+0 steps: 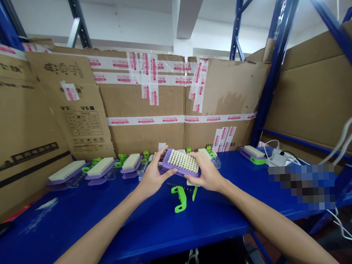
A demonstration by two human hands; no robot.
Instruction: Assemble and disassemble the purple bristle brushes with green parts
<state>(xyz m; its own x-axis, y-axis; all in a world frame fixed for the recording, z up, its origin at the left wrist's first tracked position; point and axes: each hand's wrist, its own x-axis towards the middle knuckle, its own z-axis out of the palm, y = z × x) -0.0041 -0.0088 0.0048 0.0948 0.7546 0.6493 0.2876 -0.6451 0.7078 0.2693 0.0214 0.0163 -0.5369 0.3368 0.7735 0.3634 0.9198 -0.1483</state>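
Note:
A purple scrub brush head (183, 162) with cream bristle tufts facing up is held above the blue table. My left hand (155, 175) grips its left end, thumb along the near edge. At the opposite end, my right hand (207, 174) has its fingers wrapped round the brush. Below it on the table lies a curved green handle (181, 200) with a hole at each end. Beside that stands another slim green piece (195, 193), partly under my right hand. Small dark screw-like bits (173, 183) lie just behind, partly covered by the brush.
Several purple brushes, such as this one (100, 167), line the back left with green handles and clear pieces. Another brush (252, 152) sits at the right, near a white power adapter (278, 158) and cables. Taped cardboard (147, 137) walls the back; blue posts (269, 85) frame it.

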